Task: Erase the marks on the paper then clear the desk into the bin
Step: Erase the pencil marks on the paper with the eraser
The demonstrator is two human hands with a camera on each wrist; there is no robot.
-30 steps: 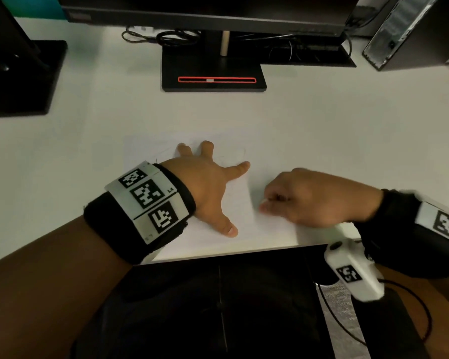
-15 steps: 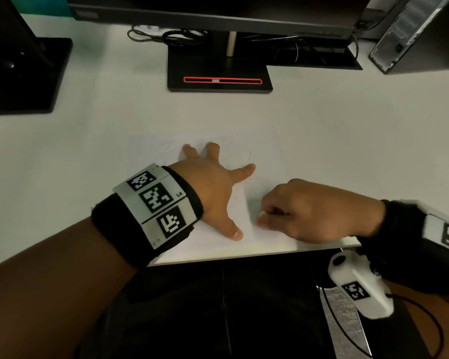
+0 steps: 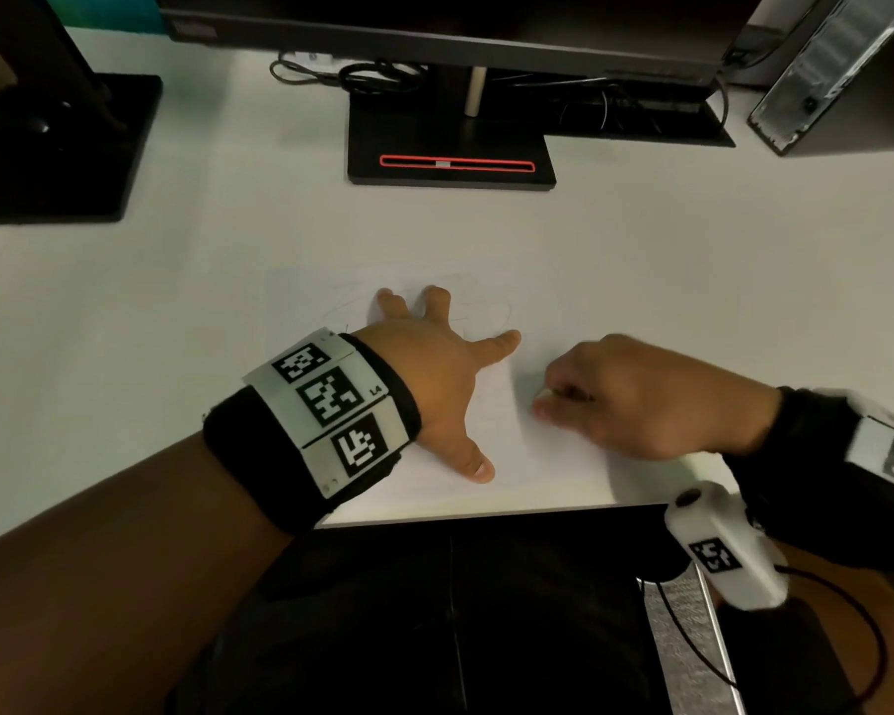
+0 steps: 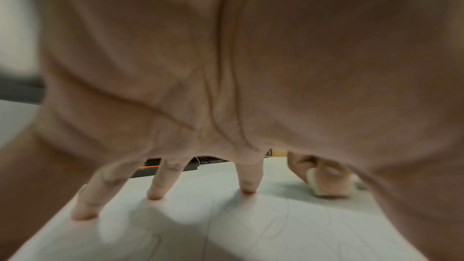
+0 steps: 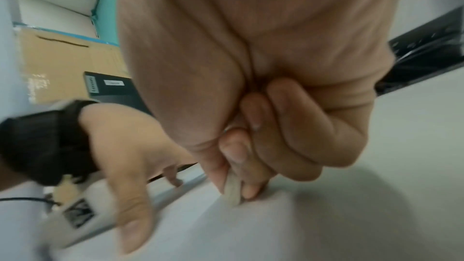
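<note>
A white sheet of paper (image 3: 548, 472) with faint pencil lines lies at the desk's near edge. My left hand (image 3: 434, 369) presses flat on it with fingers spread, fingertips (image 4: 155, 195) down on the sheet (image 4: 226, 225). My right hand (image 3: 636, 399) is to the right of it, low over the paper's right part, and pinches a small white eraser (image 5: 232, 192) between thumb and fingers. The eraser's lower end touches the paper (image 5: 326, 215). In the left wrist view the eraser (image 4: 323, 188) shows under the right hand's fingers.
A monitor stand (image 3: 450, 152) with a red stripe sits at the back centre, with cables (image 3: 372, 77) behind it. Another black stand (image 3: 58, 147) is at the back left, and a computer case (image 3: 837, 74) at the back right. A cardboard box (image 5: 67, 66) stands beyond the desk.
The right hand with the eraser has shifted slightly right and away from me across the paper. The left hand stays pressed on the sheet.
</note>
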